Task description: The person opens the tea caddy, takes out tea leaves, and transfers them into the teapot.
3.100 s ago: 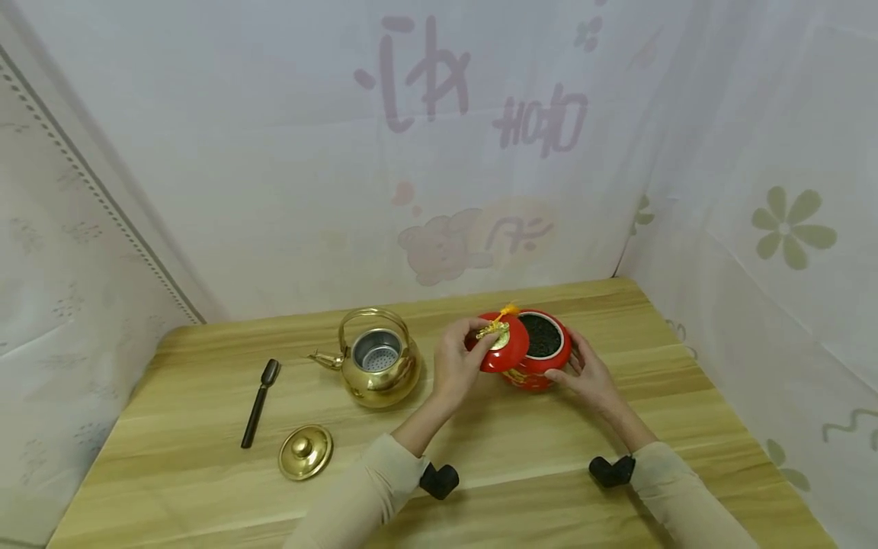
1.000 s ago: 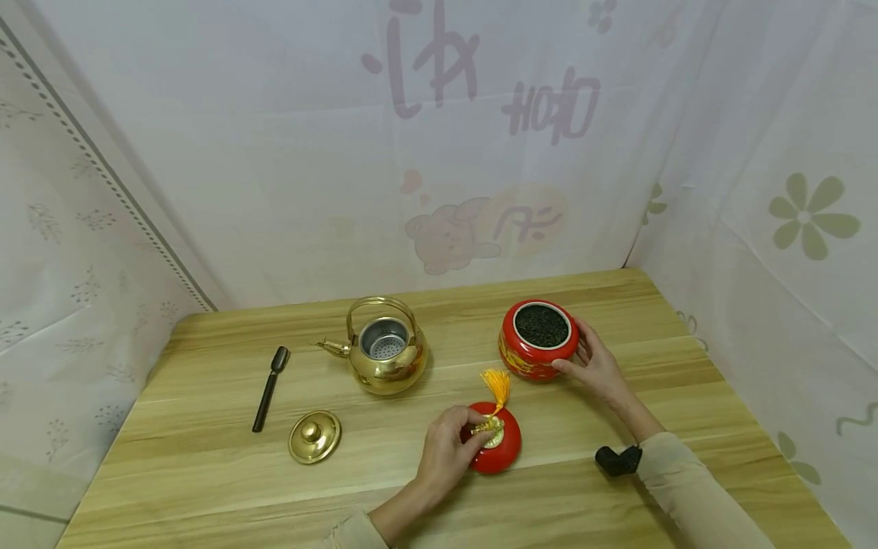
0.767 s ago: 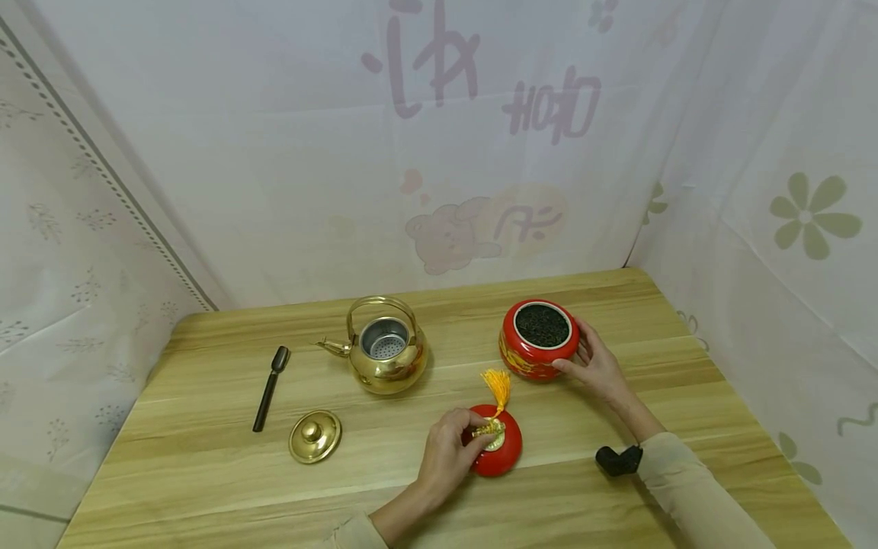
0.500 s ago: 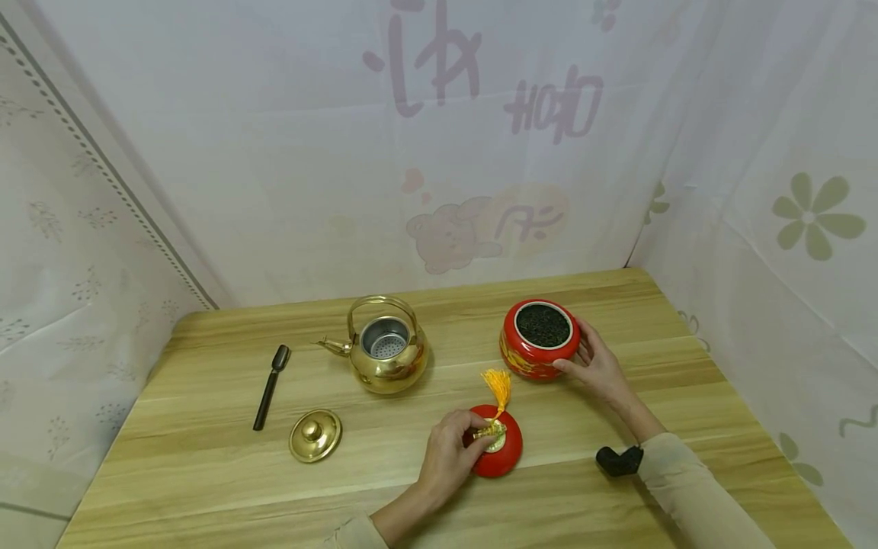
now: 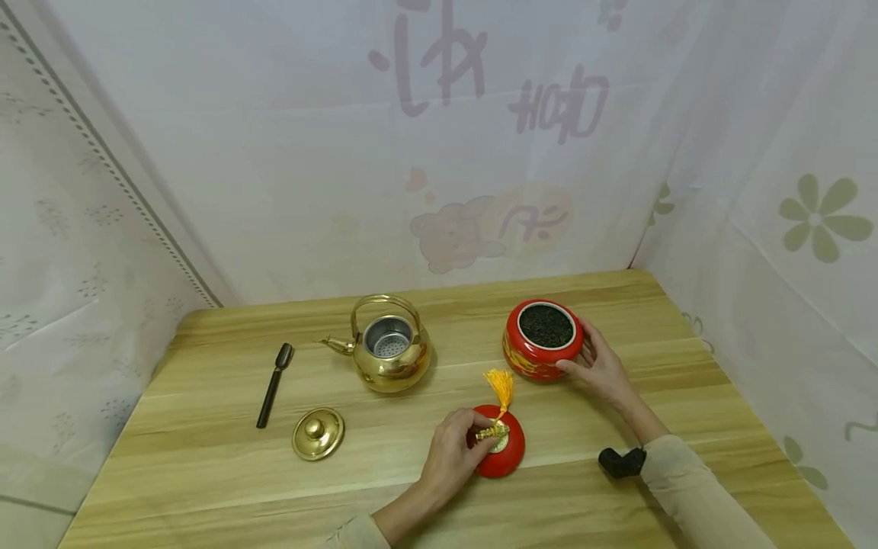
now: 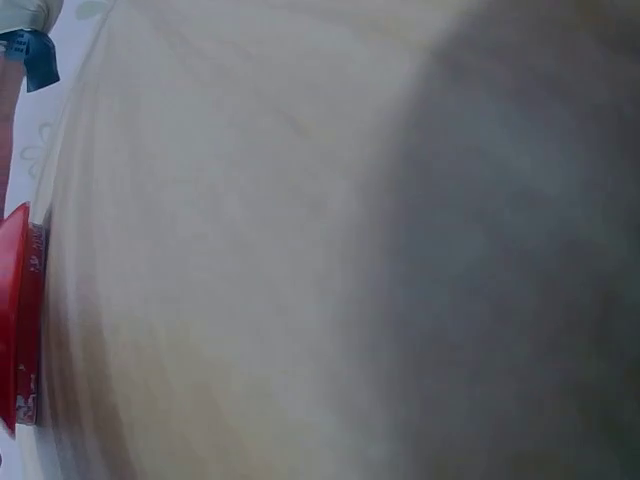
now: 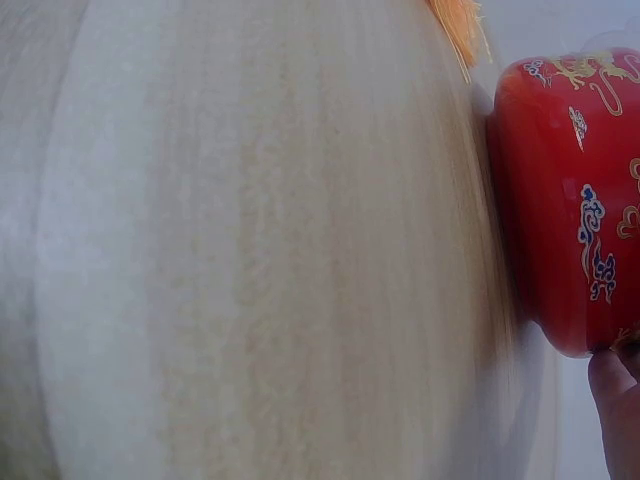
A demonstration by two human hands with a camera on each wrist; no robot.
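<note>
In the head view my left hand [image 5: 450, 455] pinches the gold knob of a red lid [image 5: 511, 456] that lies on the table, its yellow tassel [image 5: 501, 389] spread towards the back. The left wrist view catches the lid [image 6: 14, 320] edge-on, down on the wood. Behind it stands a red tea jar [image 5: 531, 363] with gold dragon decoration, uncovered and full of dark tea leaves [image 5: 546, 325]. My right hand [image 5: 604, 372] grips the jar's right side, thumb in front and fingers behind, partly hidden. The jar [image 7: 570, 210] also shows in the right wrist view.
A brass teapot [image 5: 394, 374] with a raised handle and a metal strainer stands left of the jar. Its brass lid [image 5: 318, 433] lies in front, and a dark tea scoop [image 5: 274, 386] lies further left. Printed curtains [image 5: 315, 191] enclose the wooden table [image 5: 219, 480].
The left hand has brought the red lid from beside the jar's mouth down to the table in front. Over the last second hands and lid have barely moved; the view shifted slightly.
</note>
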